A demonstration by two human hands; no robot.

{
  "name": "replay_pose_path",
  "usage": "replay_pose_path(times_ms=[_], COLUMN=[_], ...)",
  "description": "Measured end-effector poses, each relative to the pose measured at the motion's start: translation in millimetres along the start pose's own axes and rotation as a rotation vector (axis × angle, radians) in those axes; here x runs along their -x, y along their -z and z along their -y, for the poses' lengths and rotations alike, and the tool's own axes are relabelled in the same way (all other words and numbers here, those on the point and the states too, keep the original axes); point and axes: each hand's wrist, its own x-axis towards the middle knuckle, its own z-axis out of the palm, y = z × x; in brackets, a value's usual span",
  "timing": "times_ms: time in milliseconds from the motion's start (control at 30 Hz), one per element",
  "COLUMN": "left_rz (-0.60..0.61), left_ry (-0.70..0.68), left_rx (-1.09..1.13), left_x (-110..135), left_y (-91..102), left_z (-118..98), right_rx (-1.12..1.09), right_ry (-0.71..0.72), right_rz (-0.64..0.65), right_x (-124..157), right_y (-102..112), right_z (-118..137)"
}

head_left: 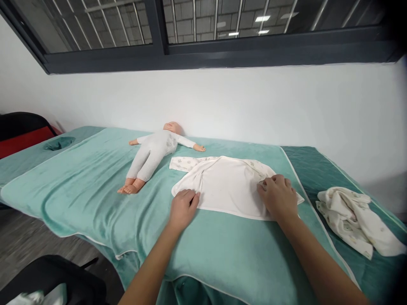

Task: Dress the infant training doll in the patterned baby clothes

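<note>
A white baby shirt with small prints on its sleeves lies spread on the green blanket. My left hand rests at its lower left edge, fingers curled and thumb pressed on the cloth there. The right side of the shirt is pinched by my right hand, which covers part of that sleeve. Behind and to the left, a baby doll in a white bodysuit lies on its back, arms spread and feet towards me.
A crumpled white printed baby garment lies at the right on a darker green cover. The green blanket drapes over the bed's front edge. A black chair stands at lower left. A white wall and barred window bound the back.
</note>
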Motion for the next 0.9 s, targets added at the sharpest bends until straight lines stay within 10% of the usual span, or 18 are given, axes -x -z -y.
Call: replay_pose_path(times_ms=[267, 533, 733, 900], left_rz=[-0.022, -0.029, -0.029, -0.028], left_ry=[0.006, 0.020, 0.017, 0.041], left_rx=[0.003, 0.024, 0.017, 0.014], left_x=[0, -1, -2, -4], left_y=[0.3, -0.1, -0.9, -1.3], left_z=[-1, -2, 0, 0], right_rx=[-0.192, -1.445, -0.714, -0.319], right_ry=[-0.096, -0.391, -0.223, -0.213], right_rz=[-0.007, 0.487, -0.046, 0.149], right_x=[-20, -28, -17, -3], right_y=[22, 48, 3, -20], right_z=[-2, 22, -32, -80])
